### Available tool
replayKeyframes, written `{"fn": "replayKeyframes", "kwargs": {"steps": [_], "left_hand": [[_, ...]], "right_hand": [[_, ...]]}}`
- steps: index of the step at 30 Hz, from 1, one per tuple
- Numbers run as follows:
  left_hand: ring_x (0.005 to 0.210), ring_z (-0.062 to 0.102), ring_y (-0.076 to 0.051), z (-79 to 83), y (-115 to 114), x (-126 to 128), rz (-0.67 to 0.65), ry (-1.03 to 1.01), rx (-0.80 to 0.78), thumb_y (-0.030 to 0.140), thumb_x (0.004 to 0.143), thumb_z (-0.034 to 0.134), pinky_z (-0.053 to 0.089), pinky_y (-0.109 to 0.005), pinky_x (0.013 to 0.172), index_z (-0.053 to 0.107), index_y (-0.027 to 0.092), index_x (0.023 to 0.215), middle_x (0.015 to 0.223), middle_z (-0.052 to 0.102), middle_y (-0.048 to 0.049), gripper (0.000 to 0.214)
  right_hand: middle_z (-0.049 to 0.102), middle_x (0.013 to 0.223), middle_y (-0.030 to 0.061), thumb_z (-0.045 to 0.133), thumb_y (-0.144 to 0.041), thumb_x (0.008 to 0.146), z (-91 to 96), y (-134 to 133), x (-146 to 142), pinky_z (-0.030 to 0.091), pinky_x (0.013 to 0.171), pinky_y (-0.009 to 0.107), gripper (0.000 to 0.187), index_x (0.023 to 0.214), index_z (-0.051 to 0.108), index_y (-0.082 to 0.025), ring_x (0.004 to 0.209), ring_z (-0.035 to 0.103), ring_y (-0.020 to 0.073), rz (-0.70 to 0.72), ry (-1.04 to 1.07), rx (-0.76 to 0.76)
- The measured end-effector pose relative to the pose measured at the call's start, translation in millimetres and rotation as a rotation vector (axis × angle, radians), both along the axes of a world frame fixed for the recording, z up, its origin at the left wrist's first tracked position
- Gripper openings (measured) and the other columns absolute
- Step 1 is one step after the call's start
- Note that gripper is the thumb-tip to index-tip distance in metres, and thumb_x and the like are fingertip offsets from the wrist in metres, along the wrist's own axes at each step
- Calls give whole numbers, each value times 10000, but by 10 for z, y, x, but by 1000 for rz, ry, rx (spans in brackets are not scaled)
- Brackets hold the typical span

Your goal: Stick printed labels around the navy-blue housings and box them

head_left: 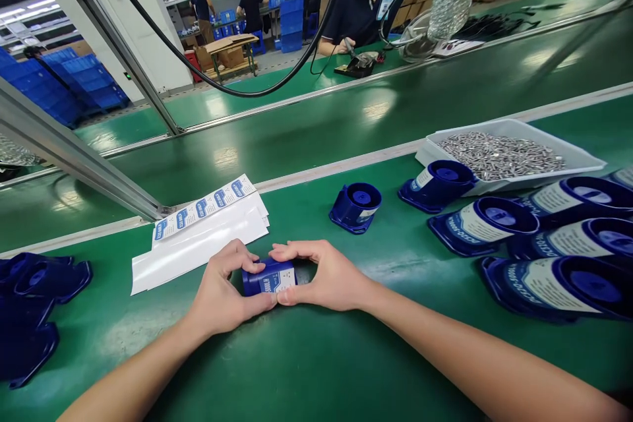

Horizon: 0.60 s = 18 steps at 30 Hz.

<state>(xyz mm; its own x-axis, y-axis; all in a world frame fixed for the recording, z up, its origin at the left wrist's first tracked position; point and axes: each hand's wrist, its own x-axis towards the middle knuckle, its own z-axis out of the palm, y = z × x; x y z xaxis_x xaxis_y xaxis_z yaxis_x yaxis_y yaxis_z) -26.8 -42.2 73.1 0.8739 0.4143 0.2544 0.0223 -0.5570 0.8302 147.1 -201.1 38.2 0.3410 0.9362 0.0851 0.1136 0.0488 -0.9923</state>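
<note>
Between my two hands lies a blue plastic housing [257, 281] on its side, just over the green bench, with a white and blue label [283, 280] on its curved face. My left hand [225, 290] grips its left end, thumb in front and fingers over the top. From the right, my right hand [321, 277] closes around the other end, its thumb pressed on the label's lower edge. Behind my left hand are label sheets [208, 214], the top one bearing a row of blue and white labels. One labelled blue housing [357, 206] stands upright beyond my right hand.
Several labelled housings [484, 224] stand at the right, by a white tray [558, 168] of small metal screws or pins. Blue housings without visible labels [44, 283] lie at the left. A metal post [89, 165] and hanging black cable [237, 91] cross the view. A person [341, 20] works opposite.
</note>
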Motion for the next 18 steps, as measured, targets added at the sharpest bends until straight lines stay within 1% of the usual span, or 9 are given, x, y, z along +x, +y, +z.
{"fn": "replayKeyframes", "kwargs": {"steps": [3, 5, 7, 10, 12, 14, 16, 17, 18], "left_hand": [[850, 628, -187, -33, -13, 11, 16, -8, -35, 251, 595, 964, 477, -321, 762, 697, 207, 746, 843, 613, -7, 311], [844, 619, -181, -49, -11, 23, 17, -13, -76, 256, 589, 975, 476, -316, 762, 710, 210, 740, 848, 616, -10, 308], [845, 621, -181, -55, -5, 35, 13, -16, -103, 263, 594, 978, 482, -318, 771, 717, 211, 739, 846, 621, -13, 303], [829, 622, -175, -46, -11, 53, 18, -20, -119, 270, 599, 979, 489, -308, 761, 713, 208, 726, 824, 627, -15, 300], [834, 629, -178, -31, -32, 65, 34, -24, -160, 260, 584, 980, 502, -304, 758, 692, 200, 707, 811, 616, -12, 319], [809, 636, -183, -13, -64, 76, 51, 2, -283, 249, 566, 979, 518, -301, 707, 608, 196, 719, 808, 607, 1, 404], [724, 608, -167, 3, -100, 83, 68, 53, -441, 226, 551, 969, 511, -286, 615, 483, 214, 755, 799, 601, 24, 527], [695, 583, -155, 8, -117, 85, 78, 71, -493, 211, 544, 963, 498, -275, 584, 431, 223, 763, 793, 597, 33, 576], [693, 563, -147, 12, -132, 85, 89, 80, -509, 199, 538, 958, 486, -264, 579, 399, 227, 760, 788, 590, 38, 602]], "right_hand": [[762, 1253, 84, 1038, -403, 567, -16, 16, 13, 209, 1323, 612, 576, 1076, 819, -249, 1338, 615, 382, 17, -7, 40], [771, 1233, 71, 1038, -399, 574, -20, 31, 24, 130, 1338, 617, 547, 1054, 820, -252, 1334, 620, 381, 26, -8, 63], [773, 1230, 70, 1036, -397, 583, -21, 41, 35, 113, 1337, 624, 535, 1052, 824, -252, 1341, 614, 384, 33, -1, 69], [770, 1235, 78, 1036, -406, 582, -25, 46, 53, 125, 1332, 628, 541, 1057, 831, -248, 1349, 606, 388, 45, 33, 70], [772, 1228, 78, 1038, -409, 576, -30, 51, 65, 123, 1333, 622, 537, 1048, 836, -248, 1341, 613, 387, 47, 56, 79], [778, 1210, 75, 1043, -403, 564, -31, 60, 77, 107, 1338, 609, 528, 1027, 841, -249, 1330, 622, 382, 44, 76, 85], [786, 1186, 72, 1049, -395, 542, -29, 67, 87, 82, 1343, 598, 518, 995, 846, -249, 1327, 626, 379, 45, 95, 76], [788, 1176, 73, 1051, -392, 530, -26, 69, 92, 72, 1344, 595, 511, 976, 848, -248, 1326, 626, 381, 49, 103, 69], [790, 1167, 75, 1053, -392, 522, -24, 67, 95, 67, 1344, 595, 504, 960, 850, -247, 1324, 627, 383, 53, 110, 63]]}}
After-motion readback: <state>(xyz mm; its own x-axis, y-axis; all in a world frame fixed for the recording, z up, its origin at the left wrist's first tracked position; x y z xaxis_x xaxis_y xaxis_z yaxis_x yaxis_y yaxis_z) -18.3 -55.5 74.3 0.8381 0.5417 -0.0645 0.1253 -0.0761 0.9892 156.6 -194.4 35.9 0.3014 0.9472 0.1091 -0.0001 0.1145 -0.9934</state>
